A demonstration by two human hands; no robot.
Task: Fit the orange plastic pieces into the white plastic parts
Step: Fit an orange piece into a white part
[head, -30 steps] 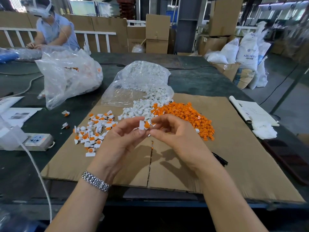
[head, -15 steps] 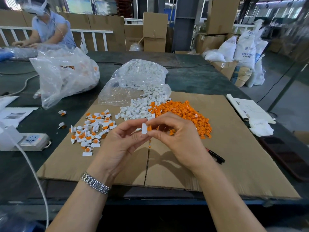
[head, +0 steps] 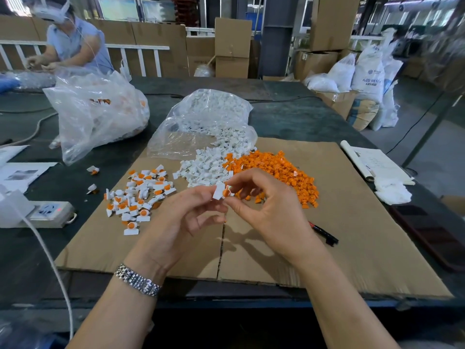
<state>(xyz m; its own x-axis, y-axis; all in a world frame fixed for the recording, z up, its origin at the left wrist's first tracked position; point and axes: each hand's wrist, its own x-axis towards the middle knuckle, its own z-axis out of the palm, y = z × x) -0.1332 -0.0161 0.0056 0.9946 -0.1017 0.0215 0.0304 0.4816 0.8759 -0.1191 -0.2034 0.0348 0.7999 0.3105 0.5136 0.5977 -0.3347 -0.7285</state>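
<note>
We're pinching the white part (head: 218,190) in our left hand (head: 181,217), right hand (head: 266,210) pressing the orange piece (head: 226,193) in from its right.

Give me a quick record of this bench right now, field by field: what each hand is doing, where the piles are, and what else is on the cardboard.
left hand: pinches the white part
right hand: pinches the orange piece at the white part
loose white parts: pile spilling from the clear bag
loose orange pieces: pile right of the white one
assembled pieces: scattered on the left of the cardboard
pen: on the cardboard, right of the right hand
</note>
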